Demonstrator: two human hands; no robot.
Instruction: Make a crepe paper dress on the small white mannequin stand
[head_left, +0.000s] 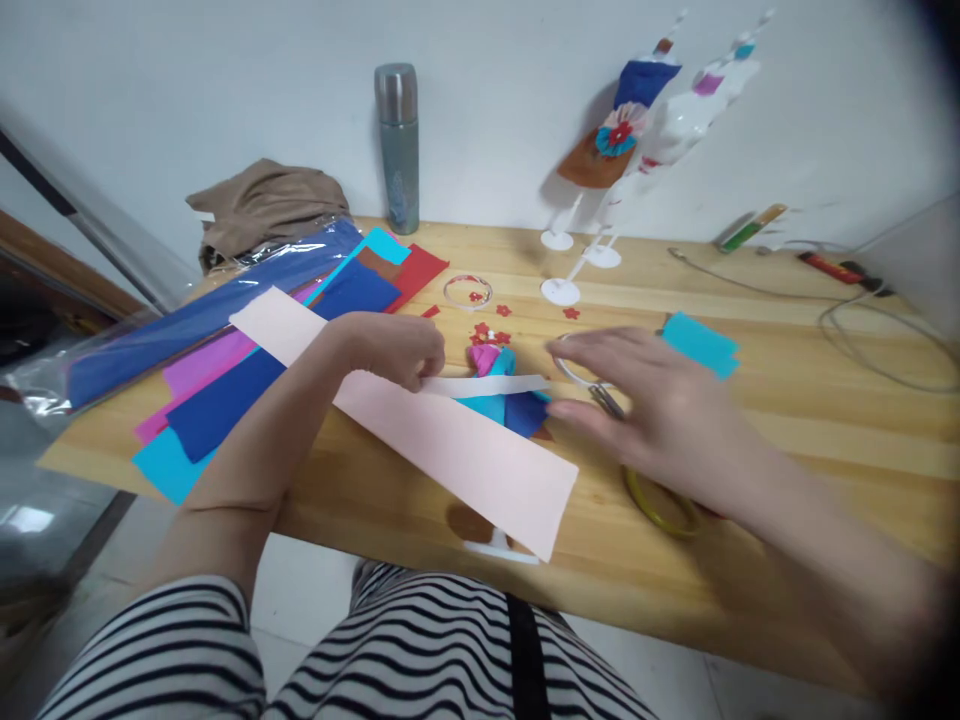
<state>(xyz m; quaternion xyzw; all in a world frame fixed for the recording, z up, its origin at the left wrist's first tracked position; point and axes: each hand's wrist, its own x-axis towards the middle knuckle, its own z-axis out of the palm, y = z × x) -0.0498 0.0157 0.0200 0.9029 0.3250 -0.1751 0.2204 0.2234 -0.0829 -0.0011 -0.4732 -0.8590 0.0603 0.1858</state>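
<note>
One left hand [397, 348], one pinched strip [495, 387]; one right hand [649, 400]

stretched forward with both bare arms, bent at the left elbow [236, 498]. angled inward at the left wrist [349, 345], with knuckles uppermost and fingers curled together in the left grip [401, 352]. slanted in with the right forearm [795, 510], with thumb [589, 418] apart from fingers in the blurred right grip [656, 395].

Along the bench [840, 430]

Sheets [229, 405] lie left, scissors [637, 500] right; a broad strip [472, 455] slants from over the sheets toward the front edge. Behind, left to right: bundled cloth [270, 205], flask [400, 165], stands [561, 291].
</note>
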